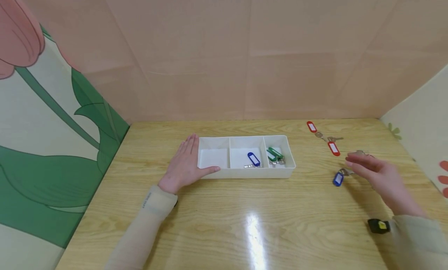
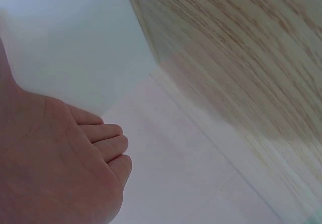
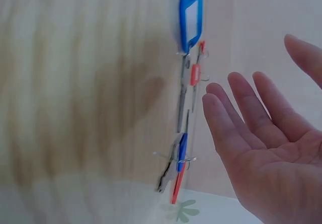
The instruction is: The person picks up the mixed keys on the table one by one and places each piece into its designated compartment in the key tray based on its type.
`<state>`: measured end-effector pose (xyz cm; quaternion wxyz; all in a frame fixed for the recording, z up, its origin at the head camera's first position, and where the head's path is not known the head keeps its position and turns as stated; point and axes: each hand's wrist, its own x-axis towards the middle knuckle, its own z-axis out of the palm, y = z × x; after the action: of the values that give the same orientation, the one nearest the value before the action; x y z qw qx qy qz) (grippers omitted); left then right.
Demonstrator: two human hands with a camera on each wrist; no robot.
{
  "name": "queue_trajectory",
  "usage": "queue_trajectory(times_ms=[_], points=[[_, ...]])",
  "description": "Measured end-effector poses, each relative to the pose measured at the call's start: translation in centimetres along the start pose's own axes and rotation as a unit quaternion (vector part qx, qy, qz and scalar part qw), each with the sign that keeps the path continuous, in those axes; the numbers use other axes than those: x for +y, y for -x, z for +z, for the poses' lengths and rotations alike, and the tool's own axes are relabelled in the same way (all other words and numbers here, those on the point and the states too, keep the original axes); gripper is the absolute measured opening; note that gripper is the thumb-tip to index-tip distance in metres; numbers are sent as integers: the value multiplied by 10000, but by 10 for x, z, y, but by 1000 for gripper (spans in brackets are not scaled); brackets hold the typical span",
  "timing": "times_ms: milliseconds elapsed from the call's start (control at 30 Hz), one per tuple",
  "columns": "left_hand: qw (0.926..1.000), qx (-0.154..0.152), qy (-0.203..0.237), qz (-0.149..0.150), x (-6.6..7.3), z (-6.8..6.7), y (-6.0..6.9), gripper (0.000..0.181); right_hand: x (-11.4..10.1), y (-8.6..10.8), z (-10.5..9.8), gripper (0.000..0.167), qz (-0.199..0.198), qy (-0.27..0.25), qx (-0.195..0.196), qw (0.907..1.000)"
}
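My left hand (image 1: 183,163) rests against the left end of a white divided tray (image 1: 245,173), fingers straight, thumb over its front rim. In the middle compartment lies a key with a blue tag (image 1: 253,159); keys with green tags (image 1: 275,154) fill the right one. My right hand (image 1: 379,176) hovers over keys at the table's right, fingers loosely bent, holding nothing. Just left of it is a key with a blue tag (image 1: 338,179). In the right wrist view, another blue tag (image 3: 182,148) and a red tag (image 3: 177,183) lie with keys near the hand.
Two keys with red tags, an upper red tag (image 1: 311,127) and a lower red tag (image 1: 334,148), lie on the wooden table (image 1: 210,215) right of the tray. A pinkish wall (image 1: 245,68) closes off the back, with patterned panels at both sides.
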<state>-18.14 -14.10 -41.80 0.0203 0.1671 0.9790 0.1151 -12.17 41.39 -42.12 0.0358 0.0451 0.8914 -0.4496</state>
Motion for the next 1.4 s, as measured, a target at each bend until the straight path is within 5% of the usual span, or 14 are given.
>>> queue_trajectory(times_ms=[333, 933, 1400], points=[[10000, 17, 34, 26, 0, 0, 0, 131, 8, -1, -2, 63, 242, 299, -33, 9993], [10000, 18, -33, 17, 0, 1, -1, 133, 6, -8, 5, 64, -147, 768, -283, 9965], [9999, 55, -79, 55, 0, 0, -1, 131, 9, -14, 8, 42, -813, 1810, -105, 9801]])
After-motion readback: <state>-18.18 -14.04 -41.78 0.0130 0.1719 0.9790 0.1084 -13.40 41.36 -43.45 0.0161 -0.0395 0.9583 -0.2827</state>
